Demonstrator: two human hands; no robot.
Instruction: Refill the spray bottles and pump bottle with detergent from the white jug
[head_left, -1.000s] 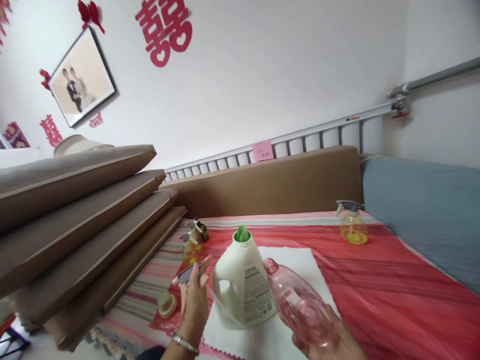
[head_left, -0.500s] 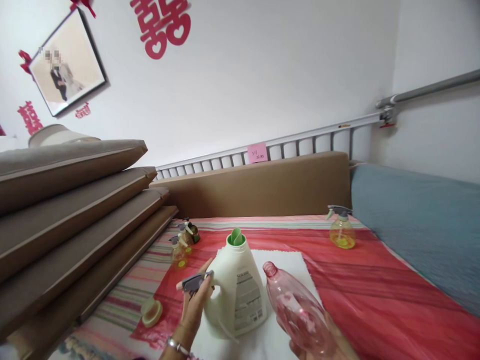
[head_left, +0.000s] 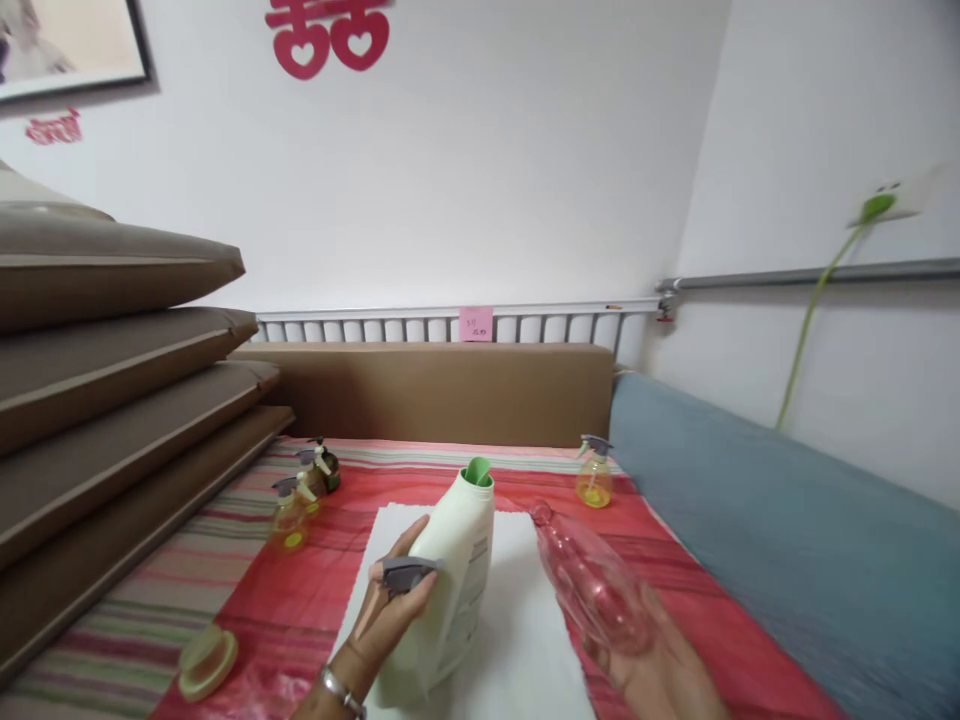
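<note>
A pale green jug (head_left: 457,570) with a green spout stands on a white sheet (head_left: 517,610), its label turned partly away. My left hand (head_left: 386,605), with a bracelet at the wrist, is closed on a grey spray head (head_left: 409,574) beside the jug's left side; the jug's handle is hidden behind it. To the right, my right hand (head_left: 652,660) is wrapped round the lower part of a clear pink bottle (head_left: 592,580). That bottle has no cap and leans with its mouth up and to the left, close to the jug but apart from it.
Small spray bottles (head_left: 291,515) stand at the left, another (head_left: 595,472) at the back right. A pale round lid (head_left: 208,662) lies front left. Stacked brown cushions (head_left: 120,350) rise on the left, a blue cushioned edge (head_left: 750,500) on the right.
The view has swung right and levelled. The jug has turned, so its label faces more to the right. Both hands keep hold of their things.
</note>
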